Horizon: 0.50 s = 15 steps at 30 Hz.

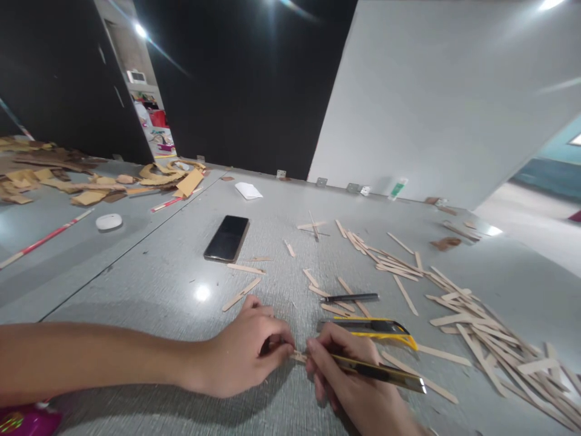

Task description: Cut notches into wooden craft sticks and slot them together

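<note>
Left hand pinches popsicle stick, maybe to steady it | right hand, just beside, grips craft knife pencil-style

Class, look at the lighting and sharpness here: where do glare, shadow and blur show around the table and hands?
Head view: a bright light spot glares on the table; head view: light streaks cross the black panel; head view: soft shadows lie along the left arm; head view: the right hand looks slightly soft toward the wrist.

Craft workspace, scattered wooden sticks, yellow cutter, tan scraps
</note>
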Available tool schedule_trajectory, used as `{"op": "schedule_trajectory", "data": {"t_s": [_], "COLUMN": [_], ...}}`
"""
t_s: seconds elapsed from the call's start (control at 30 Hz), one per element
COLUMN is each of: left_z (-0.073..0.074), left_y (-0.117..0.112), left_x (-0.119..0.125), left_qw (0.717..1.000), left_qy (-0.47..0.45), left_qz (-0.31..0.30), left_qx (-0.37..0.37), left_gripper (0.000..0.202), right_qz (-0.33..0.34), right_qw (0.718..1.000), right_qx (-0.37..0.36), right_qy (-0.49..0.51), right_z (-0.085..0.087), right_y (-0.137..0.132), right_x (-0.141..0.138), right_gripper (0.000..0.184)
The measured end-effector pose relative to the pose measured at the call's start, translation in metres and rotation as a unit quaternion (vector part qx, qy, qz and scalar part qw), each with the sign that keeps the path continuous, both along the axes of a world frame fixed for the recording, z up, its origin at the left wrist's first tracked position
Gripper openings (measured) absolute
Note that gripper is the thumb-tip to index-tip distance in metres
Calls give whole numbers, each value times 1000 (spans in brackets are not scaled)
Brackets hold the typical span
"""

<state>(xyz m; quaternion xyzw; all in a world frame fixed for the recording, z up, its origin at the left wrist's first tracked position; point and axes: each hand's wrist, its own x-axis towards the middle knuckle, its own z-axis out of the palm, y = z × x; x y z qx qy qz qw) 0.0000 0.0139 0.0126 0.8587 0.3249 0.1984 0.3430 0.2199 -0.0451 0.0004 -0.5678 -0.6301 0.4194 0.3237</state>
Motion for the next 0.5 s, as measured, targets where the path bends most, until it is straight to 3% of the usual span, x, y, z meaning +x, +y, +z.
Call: {"op": "schedule_trajectory", "data": {"t_s": [0.23, 0.5], "left_z": [-1, 5], "left_y": [-1, 5], "left_x": [1, 1], "left_qw": [1000, 994], "left_qy": [14, 32], "left_qz": [-9, -93], "left_qx": [15, 41], "left_gripper": [19, 22], "right_qz": [9, 28], "right_qw": [998, 997], "right_qx": [39, 50], "right_qy": [-38, -50], "right_z": [6, 11], "right_y": [0, -1], "right_x": [-4, -6], "right_gripper": [43, 40]}}
